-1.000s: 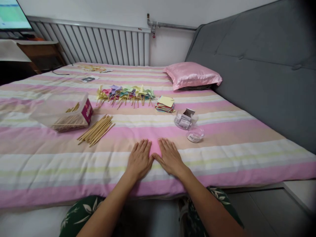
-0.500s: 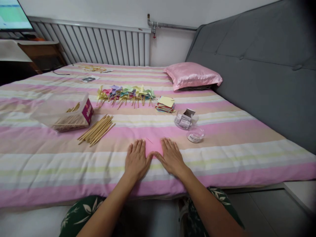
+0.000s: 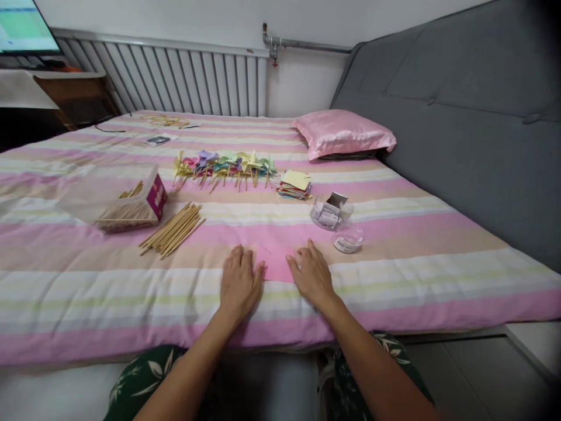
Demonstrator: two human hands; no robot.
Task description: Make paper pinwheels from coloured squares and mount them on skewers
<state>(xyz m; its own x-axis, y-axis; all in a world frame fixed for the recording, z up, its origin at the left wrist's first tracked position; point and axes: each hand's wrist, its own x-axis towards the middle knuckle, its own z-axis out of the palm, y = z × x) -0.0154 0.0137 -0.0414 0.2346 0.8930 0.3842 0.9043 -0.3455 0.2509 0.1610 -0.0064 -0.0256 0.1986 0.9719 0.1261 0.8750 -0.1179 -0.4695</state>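
Note:
A flat pink paper square [image 3: 277,263] lies on the striped bedspread between my hands, a thin dark slit showing near its upper left. My left hand [image 3: 240,283] rests palm down at the paper's left edge, fingers stretched out. On the other side, my right hand [image 3: 312,273] lies by the right edge with its fingers apart and slightly bent. Neither hand grips anything. Beyond the left hand is a bundle of thin wooden sticks [image 3: 173,230]. Past the right hand sits a small round clear lid [image 3: 347,239] with a white label.
A clear plastic box [image 3: 118,202] holding more sticks stands at left. Paper pinwheels [image 3: 223,166] lie in a row behind, beside a stack of coloured paper squares [image 3: 294,185]. A clear round tub [image 3: 331,211] holds small packets. A pink pillow [image 3: 344,134] rests near the grey headboard [image 3: 460,105].
My thumbs, which met over the paper's lower edge, have moved apart. More of the pink paper shows between my hands, and the right fingers have bent a little.

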